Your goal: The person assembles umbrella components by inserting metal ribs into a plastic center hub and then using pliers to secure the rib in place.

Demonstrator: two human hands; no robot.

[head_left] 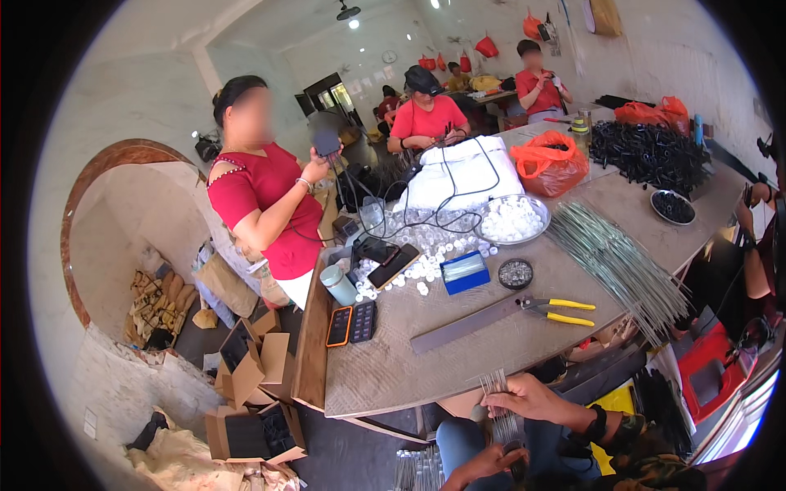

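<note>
Over my lap, just off the table's near edge, I hold an upright bundle of thin metal wires [505, 429]. My right hand [526, 399] is closed round its upper part, and the tips stick out above the fingers. Lower down, my left hand [490, 462] grips the bottom of the same bundle; its fingertips are partly hidden. Yellow-handled pliers [565, 312] lie on the table beyond my hands, beside a flat grey metal bar [467, 324]. A large heap of long thin metal rods [618, 266] spreads on the right side of the table.
Near the middle stand a blue box [465, 277], a small round dish [515, 274] and a bowl of white caps [513, 219]. Phones [394, 266], a calculator [363, 322] and a bottle [337, 286] sit at left. More wires [418, 470] lie below. Several people work around the table.
</note>
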